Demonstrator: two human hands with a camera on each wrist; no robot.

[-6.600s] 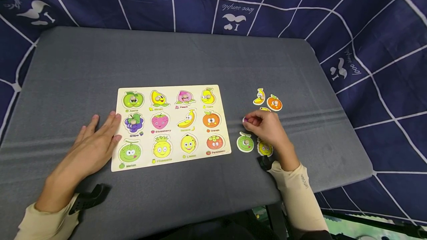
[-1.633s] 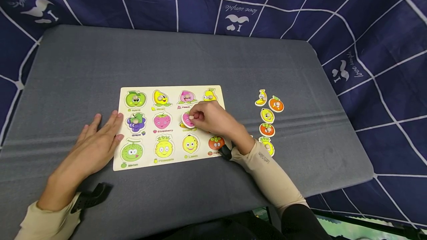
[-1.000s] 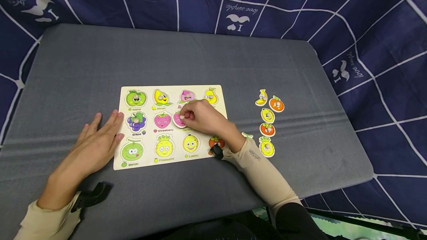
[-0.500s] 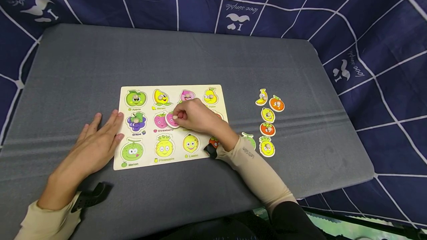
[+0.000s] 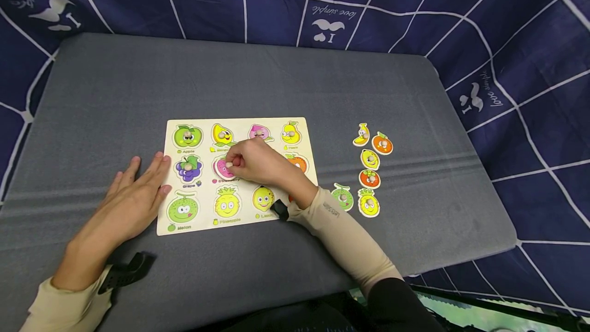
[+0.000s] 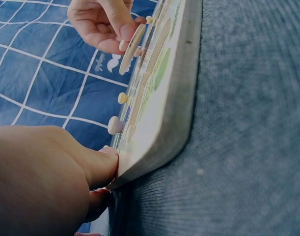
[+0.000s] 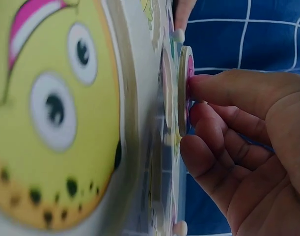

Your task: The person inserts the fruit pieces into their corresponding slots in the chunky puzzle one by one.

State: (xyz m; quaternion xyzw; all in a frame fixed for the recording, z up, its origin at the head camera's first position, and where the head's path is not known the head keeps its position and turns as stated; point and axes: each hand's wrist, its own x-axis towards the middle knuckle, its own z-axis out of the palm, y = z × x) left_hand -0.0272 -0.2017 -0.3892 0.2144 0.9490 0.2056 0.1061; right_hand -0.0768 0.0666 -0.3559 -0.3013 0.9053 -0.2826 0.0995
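Note:
A wooden fruit puzzle board (image 5: pixel 207 193) lies on the grey table. My right hand (image 5: pixel 258 163) pinches the knob of a pink strawberry puzzle piece (image 5: pixel 222 170), just above the board's strawberry picture and covering most of it. In the right wrist view the piece (image 7: pixel 182 93) stands apart from the board, between thumb and fingertips. Spread fingers of my left hand (image 5: pixel 122 209) reach the board's left edge; its thumb (image 6: pixel 103 167) touches that edge in the left wrist view. Knobbed apple (image 5: pixel 187 137) and grape (image 5: pixel 188 169) pieces sit in the board.
Loose pieces lie right of the board: banana (image 5: pixel 361 135), orange (image 5: pixel 382 144), lemon (image 5: pixel 370 160), persimmon (image 5: pixel 370 179), melon (image 5: pixel 343 199) and pineapple (image 5: pixel 369 204). A blue checked cloth (image 5: pixel 276 14) hangs behind the grey table (image 5: pixel 276 81).
My right hand took the strawberry piece from beside the loose pieces, carried it left across the board, and brought it over the strawberry picture. My left hand stays at the board's edge.

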